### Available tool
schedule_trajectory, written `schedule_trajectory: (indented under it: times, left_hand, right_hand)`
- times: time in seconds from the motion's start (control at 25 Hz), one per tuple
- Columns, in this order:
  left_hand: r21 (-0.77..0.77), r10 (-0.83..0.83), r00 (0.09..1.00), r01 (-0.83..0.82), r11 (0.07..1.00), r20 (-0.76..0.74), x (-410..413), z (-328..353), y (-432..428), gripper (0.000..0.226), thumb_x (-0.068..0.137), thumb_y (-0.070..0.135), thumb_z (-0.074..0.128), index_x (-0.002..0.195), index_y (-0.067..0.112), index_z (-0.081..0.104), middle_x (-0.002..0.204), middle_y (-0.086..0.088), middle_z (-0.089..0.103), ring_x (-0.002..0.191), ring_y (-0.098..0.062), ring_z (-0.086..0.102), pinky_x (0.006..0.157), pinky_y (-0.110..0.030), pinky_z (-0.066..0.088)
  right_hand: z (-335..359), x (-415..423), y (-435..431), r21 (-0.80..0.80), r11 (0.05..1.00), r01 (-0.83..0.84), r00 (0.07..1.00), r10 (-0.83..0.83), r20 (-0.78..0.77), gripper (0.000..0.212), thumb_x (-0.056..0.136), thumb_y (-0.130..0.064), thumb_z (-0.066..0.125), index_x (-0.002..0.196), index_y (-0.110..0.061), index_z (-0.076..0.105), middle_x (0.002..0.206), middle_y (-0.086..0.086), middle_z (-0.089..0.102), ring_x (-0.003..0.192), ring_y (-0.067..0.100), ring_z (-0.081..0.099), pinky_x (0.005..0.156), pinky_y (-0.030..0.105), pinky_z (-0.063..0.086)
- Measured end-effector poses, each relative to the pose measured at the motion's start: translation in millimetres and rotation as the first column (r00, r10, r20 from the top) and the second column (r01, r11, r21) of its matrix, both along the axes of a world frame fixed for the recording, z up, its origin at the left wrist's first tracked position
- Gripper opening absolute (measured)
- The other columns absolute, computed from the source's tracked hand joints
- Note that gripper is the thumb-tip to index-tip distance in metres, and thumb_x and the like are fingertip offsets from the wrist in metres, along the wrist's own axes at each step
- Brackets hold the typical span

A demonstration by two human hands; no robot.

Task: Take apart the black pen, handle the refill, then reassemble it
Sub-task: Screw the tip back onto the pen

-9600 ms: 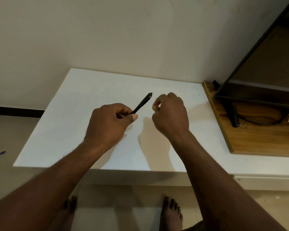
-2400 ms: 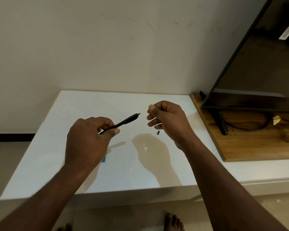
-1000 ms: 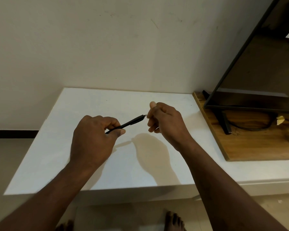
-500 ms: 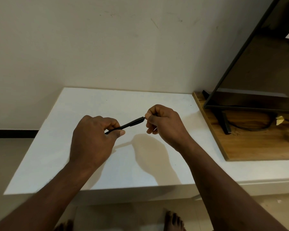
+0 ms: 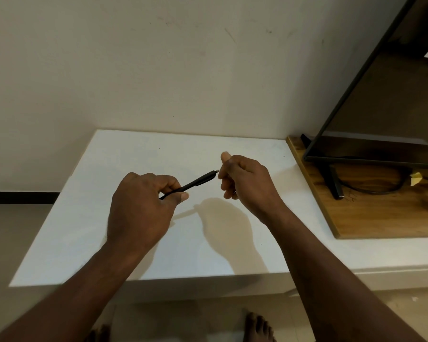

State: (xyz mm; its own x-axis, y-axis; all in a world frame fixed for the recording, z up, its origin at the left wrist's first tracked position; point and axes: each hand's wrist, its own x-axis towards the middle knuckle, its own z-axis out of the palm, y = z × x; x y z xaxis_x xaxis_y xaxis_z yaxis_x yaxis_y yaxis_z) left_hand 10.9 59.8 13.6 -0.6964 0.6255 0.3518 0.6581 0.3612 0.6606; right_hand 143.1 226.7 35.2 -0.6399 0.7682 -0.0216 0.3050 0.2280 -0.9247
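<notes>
My left hand (image 5: 141, 206) grips the lower part of the black pen (image 5: 195, 182) between thumb and fingers. The pen slants up to the right above the white table (image 5: 134, 154). A small pale tip shows at its upper end. My right hand (image 5: 247, 178) hovers right at that end, fingers curled and thumb raised. Its fingertips sit beside the tip. Whether a small part lies inside the curled fingers is hidden. No loose pen part shows on the tabletop.
A wooden board (image 5: 381, 218) lies on the right of the table. It carries a dark television (image 5: 381, 119) on a black leg (image 5: 335, 183), with a black cable (image 5: 371, 191). A plain wall stands behind. My bare foot (image 5: 257, 327) is on the floor below the table's front edge.
Half a second ago my right thumb and finger pinched the pen's end. Now the thumb is lifted and the pale tip shows. A small black piece lay on the table 2.4 s ago.
</notes>
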Motion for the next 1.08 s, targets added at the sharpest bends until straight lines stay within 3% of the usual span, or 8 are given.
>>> schedule_trajectory:
  times: [0.16,0.24,0.44,0.6,0.72,0.84,0.96,1.08]
  left_hand:
    - [-0.005,0.009,1.000,-0.009,1.000,0.009,-3.6,-1.0,0.0,0.009,0.083,0.039,0.082,0.080,0.033,0.077,0.076,0.006,0.071,0.084,-0.019,0.060,0.063,-0.027,0.038]
    - [-0.008,0.003,1.000,-0.003,1.000,0.003,-3.0,-1.7,0.4,0.009,0.082,0.038,0.083,0.080,0.032,0.077,0.076,0.005,0.071,0.084,-0.019,0.061,0.065,-0.029,0.039]
    - [-0.022,-0.016,1.000,0.016,1.000,0.018,-1.4,-4.2,0.7,0.010,0.082,0.039,0.083,0.078,0.033,0.076,0.074,0.011,0.071,0.083,-0.017,0.063,0.067,-0.032,0.047]
    - [-0.068,-0.023,0.987,0.034,0.997,0.158,-1.8,-8.3,1.5,0.013,0.082,0.046,0.081,0.075,0.037,0.075,0.067,0.020,0.071,0.069,-0.005,0.068,0.066,-0.031,0.056]
    - [-0.106,-0.035,0.986,0.053,0.993,0.162,0.4,-12.5,2.0,0.014,0.084,0.050,0.077,0.081,0.036,0.077,0.067,0.021,0.071,0.065,-0.002,0.068,0.064,-0.028,0.057]
    - [-0.123,-0.047,0.987,0.066,0.990,0.154,2.2,-14.5,2.9,0.014,0.087,0.048,0.076,0.084,0.034,0.078,0.070,0.020,0.072,0.068,-0.001,0.068,0.065,-0.025,0.056]
    - [-0.130,-0.054,0.989,0.073,0.989,0.139,4.2,-14.9,3.7,0.014,0.088,0.047,0.075,0.086,0.033,0.078,0.070,0.019,0.072,0.067,-0.001,0.067,0.063,-0.022,0.052]
    - [-0.130,-0.054,0.989,0.071,0.989,0.135,3.8,-14.8,3.5,0.015,0.088,0.047,0.075,0.085,0.033,0.078,0.069,0.019,0.072,0.066,-0.002,0.067,0.062,-0.023,0.052]
  right_hand:
    - [1.7,-0.2,-1.0,0.006,0.999,-0.037,0.999,0.037,0.005,0.021,0.104,-0.023,0.060,0.088,-0.011,0.068,0.077,0.008,0.075,0.058,0.013,0.067,0.056,0.019,0.049]
    - [-0.4,-2.5,-3.8,0.016,0.999,-0.030,1.000,0.030,0.007,0.023,0.102,-0.020,0.060,0.083,-0.011,0.066,0.070,0.008,0.071,0.057,0.013,0.066,0.054,0.018,0.048]
    - [-0.9,-0.1,1.4,0.028,0.998,-0.057,0.996,0.055,0.065,0.040,0.106,-0.037,0.059,0.080,-0.007,0.066,0.066,0.003,0.069,0.057,0.015,0.066,0.059,0.023,0.048]
    - [2.4,9.2,20.0,0.010,0.999,0.043,0.999,-0.043,0.015,0.045,0.106,-0.047,0.057,0.084,-0.011,0.070,0.070,0.002,0.073,0.058,0.014,0.068,0.055,0.022,0.050]
    - [-5.7,15.6,34.0,0.157,0.985,0.076,0.978,-0.104,0.180,0.031,0.102,-0.040,0.065,0.085,-0.014,0.069,0.073,-0.003,0.075,0.059,0.010,0.071,0.057,0.023,0.051]
    - [-17.9,20.5,43.5,0.294,0.955,0.040,0.928,-0.145,0.344,0.020,0.099,-0.033,0.069,0.085,-0.019,0.066,0.077,-0.006,0.075,0.073,0.013,0.072,0.067,0.031,0.054]
    - [-29.1,24.3,47.0,0.342,0.940,-0.020,0.871,-0.151,0.466,0.013,0.095,-0.033,0.074,0.089,-0.026,0.065,0.085,-0.010,0.071,0.083,0.014,0.067,0.069,0.032,0.052]
    - [-37.5,24.9,45.5,0.340,0.938,-0.073,0.818,-0.139,0.558,0.015,0.093,-0.035,0.073,0.106,-0.029,0.068,0.099,-0.008,0.072,0.095,0.019,0.067,0.082,0.037,0.057]
